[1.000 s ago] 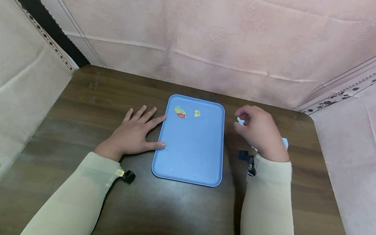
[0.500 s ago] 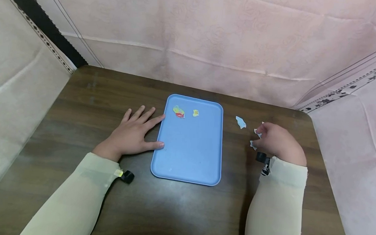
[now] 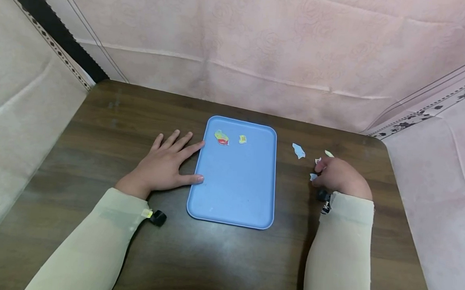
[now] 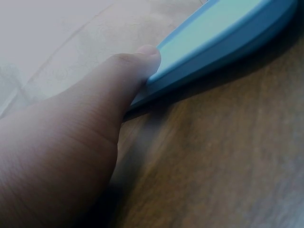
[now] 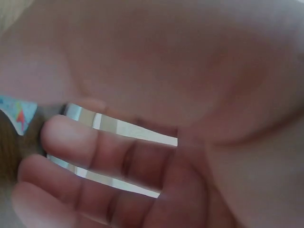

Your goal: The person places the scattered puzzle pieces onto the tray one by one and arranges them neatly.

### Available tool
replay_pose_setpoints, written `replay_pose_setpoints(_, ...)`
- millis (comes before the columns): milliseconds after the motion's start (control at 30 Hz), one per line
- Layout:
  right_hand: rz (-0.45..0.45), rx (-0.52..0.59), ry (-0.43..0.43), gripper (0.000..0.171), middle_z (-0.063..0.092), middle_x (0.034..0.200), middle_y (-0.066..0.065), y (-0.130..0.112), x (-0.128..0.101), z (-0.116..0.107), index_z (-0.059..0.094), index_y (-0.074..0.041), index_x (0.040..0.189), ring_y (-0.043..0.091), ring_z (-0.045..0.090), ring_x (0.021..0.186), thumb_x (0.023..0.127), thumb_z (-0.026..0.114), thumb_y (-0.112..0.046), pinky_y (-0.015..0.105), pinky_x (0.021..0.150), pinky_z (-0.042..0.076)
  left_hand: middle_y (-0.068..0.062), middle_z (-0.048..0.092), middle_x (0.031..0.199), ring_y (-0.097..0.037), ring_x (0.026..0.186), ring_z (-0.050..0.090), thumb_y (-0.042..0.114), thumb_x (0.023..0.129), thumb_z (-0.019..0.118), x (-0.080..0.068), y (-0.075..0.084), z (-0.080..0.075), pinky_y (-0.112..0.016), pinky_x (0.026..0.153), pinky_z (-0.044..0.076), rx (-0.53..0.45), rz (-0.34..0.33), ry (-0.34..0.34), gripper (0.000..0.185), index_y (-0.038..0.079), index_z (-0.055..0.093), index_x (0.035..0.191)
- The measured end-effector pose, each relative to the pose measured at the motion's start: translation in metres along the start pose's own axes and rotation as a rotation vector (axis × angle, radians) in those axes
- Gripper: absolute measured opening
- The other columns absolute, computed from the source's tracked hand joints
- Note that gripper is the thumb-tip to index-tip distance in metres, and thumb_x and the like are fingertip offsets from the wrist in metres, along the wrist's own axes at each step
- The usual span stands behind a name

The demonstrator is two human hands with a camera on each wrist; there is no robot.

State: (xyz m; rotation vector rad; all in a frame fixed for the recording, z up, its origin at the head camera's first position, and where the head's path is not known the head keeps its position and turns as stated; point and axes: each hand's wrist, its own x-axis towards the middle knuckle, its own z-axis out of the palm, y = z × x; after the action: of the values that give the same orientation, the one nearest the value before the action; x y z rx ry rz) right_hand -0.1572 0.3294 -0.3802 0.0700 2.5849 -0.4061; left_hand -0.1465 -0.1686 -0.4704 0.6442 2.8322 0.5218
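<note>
Pink cloth hangs behind and beside a dark wooden table [image 3: 101, 126]. On it I see a blue tray [image 3: 234, 184] at centre, with two small coloured scraps [image 3: 222, 137] near its far edge. My left hand [image 3: 162, 165] lies flat on the wood, fingers straight; index tip and thumb touch the tray's left rim, which the left wrist view confirms [image 4: 147, 59]. My right hand [image 3: 340, 175] sits right of the tray, fingers curled around a pale piece of paper [image 5: 118, 127], seen in the right wrist view. More torn bits [image 3: 298, 151] lie on the table just beyond that hand, apart from the tray.
</note>
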Motion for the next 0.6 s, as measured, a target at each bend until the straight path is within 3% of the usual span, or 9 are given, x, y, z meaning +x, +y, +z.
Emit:
replay_pose_setpoints(300, 0.003, 0.032, -0.037, 0.024, 0.073, 0.107, 0.010, -0.0035, 0.0035, 0.0020, 0.071, -0.011, 0.115, 0.030, 0.065, 0.097, 0.094, 0.081, -0.015, 0.041, 0.079, 0.052, -0.002, 0.011, 0.192, -0.042, 0.178, 0.001, 0.101, 0.091, 0.049, 0.0015, -0.0014, 0.0014, -0.077, 0.136, -0.004, 0.010, -0.014, -0.001, 0.104, 0.055, 0.013, 0.178)
replay_pose_setpoints(600, 0.008, 0.037, -0.027, 0.015, 0.071, 0.102, 0.010, -0.0039, 0.0041, 0.0044, 0.071, -0.012, 0.112, 0.030, 0.064, 0.091, 0.097, 0.076, -0.014, 0.039, 0.071, 0.050, -0.003, 0.012, 0.192, -0.042, 0.178, 0.001, 0.099, 0.092, 0.052, 0.0010, 0.0001, 0.0003, -0.077, 0.136, -0.005, 0.003, -0.021, -0.007, 0.104, 0.055, 0.014, 0.178)
